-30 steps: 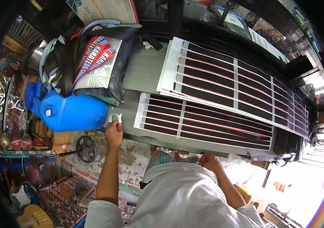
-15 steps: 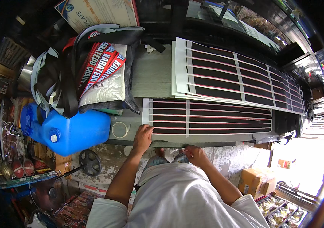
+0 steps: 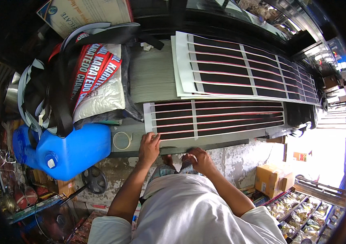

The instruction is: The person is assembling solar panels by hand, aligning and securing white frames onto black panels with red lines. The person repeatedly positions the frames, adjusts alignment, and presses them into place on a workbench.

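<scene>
A white-backed sheet with long black strips [image 3: 238,118], parted by thin white and red lines, lies along the near side of the grey bench. At its near left corner, the fingers of my left hand [image 3: 149,148] are drawn together on the edge. My right hand [image 3: 201,160] is off the sheet, just in front of the bench's near edge. Its fingers are curled in a pinch, and what they hold, if anything, cannot be made out. Behind the near sheet lies a stack of similar black-striped sheets [image 3: 184,77], overlapping its far edge.
Left of the sheets sit a roll of tape [image 3: 128,135], a blue plastic jug [image 3: 89,140] and a printed plastic bag [image 3: 104,89] with black straps [image 3: 55,110] over it. A framed certificate [image 3: 91,14] stands behind. Cardboard boxes [image 3: 269,179] are at the right, below bench level.
The whole view has shifted, so the bench and its things appear farther left and the sheets slightly higher. My left hand stays at the sheet's corner; my right hand stays by the bench edge.
</scene>
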### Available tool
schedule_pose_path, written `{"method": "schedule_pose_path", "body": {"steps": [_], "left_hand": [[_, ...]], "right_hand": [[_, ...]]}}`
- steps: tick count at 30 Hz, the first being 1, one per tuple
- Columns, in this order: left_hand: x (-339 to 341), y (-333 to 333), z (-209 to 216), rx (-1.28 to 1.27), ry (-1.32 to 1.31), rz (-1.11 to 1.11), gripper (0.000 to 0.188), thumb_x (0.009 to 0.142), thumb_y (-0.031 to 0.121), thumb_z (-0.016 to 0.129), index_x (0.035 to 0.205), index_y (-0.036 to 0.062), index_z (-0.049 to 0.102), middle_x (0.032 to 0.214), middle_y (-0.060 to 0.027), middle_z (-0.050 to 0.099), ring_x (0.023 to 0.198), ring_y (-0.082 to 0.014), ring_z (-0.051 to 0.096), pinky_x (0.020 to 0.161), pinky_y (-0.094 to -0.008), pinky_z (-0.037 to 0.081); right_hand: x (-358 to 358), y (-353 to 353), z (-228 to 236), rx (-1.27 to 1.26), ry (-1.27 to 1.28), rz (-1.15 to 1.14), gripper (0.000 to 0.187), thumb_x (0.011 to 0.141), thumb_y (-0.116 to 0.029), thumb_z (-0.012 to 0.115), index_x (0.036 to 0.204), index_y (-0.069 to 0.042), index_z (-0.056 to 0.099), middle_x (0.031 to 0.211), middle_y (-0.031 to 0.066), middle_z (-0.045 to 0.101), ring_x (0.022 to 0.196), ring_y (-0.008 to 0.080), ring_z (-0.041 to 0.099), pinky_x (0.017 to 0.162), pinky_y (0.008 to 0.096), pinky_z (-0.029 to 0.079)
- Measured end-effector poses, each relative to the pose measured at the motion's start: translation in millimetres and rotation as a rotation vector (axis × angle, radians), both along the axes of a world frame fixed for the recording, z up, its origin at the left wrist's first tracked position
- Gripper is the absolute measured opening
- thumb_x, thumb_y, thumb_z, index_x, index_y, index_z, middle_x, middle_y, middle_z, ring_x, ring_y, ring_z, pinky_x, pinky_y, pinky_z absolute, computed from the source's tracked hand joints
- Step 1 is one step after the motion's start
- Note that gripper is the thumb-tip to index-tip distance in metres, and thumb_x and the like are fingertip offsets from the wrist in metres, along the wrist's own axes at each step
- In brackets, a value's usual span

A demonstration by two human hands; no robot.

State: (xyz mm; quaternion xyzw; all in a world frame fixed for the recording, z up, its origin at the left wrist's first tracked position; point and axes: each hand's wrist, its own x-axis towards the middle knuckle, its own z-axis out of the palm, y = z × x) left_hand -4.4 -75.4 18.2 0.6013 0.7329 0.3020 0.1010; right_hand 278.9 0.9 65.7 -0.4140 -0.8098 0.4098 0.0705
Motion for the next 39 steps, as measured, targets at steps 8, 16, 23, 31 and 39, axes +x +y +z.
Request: {"method": "schedule_pose_path", "body": {"steps": [8,16,23,31,39], "left_hand": [[23.4,11.2,-3.3,0.027,0.096,0.139,0.038,0.089,0.025,0.089,0.117,0.0038,0.075,0.109,-0.0105,0.068,0.102,-0.036,0.065,0.087,-0.0497,0.056],[30.6,9.2,-1.6,0.037,0.103,0.148,0.036,0.091,0.02,0.087,0.118,0.0004,0.075,0.111,-0.0118,0.069,0.102,-0.037,0.066,0.087,-0.0513,0.055],[43.0,14.1,3.5,0.067,0.249,0.175,0.035,0.094,0.021,0.085,0.119,-0.0016,0.073,0.119,-0.0153,0.07,0.111,-0.0384,0.067,0.095,-0.0514,0.055],[68.7,20.9,-0.4,0.047,0.264,0.31,0.035,0.095,0.025,0.085,0.116,-0.0012,0.076,0.125,-0.0157,0.07,0.117,-0.0386,0.067,0.097,-0.0509,0.058],[103.4,41.2,-5.4,0.113,0.173,0.215,0.03,0.093,0.02,0.087,0.114,0.0013,0.078,0.118,-0.012,0.071,0.11,-0.0361,0.068,0.091,-0.05,0.059]], "right_hand": [[44.8,13.2,4.7,0.211,0.026,-0.183,0.019,0.096,-0.003,0.067,0.113,-0.001,0.076,0.114,0.0204,0.072,0.11,0.0436,0.069,0.101,0.0517,0.056],[54.0,68.0,-6.7,0.347,0.093,-0.1,0.029,0.092,-0.002,0.067,0.12,-0.002,0.071,0.119,0.0203,0.067,0.111,0.0439,0.065,0.099,0.0537,0.056],[63.2,107.1,-17.7,0.34,0.211,-0.053,0.03,0.088,0.001,0.066,0.117,-0.001,0.072,0.118,0.0203,0.068,0.109,0.0436,0.065,0.098,0.0529,0.057],[91.8,111.6,-14.5,0.284,0.124,0.149,0.047,0.084,-0.009,0.076,0.13,-0.003,0.074,0.131,0.0199,0.069,0.119,0.0418,0.066,0.105,0.052,0.055],[77.7,100.5,-16.3,0.365,0.08,0.327,0.045,0.092,-0.013,0.07,0.137,-0.004,0.072,0.154,0.0226,0.058,0.144,0.0433,0.055,0.116,0.0548,0.049]]}}
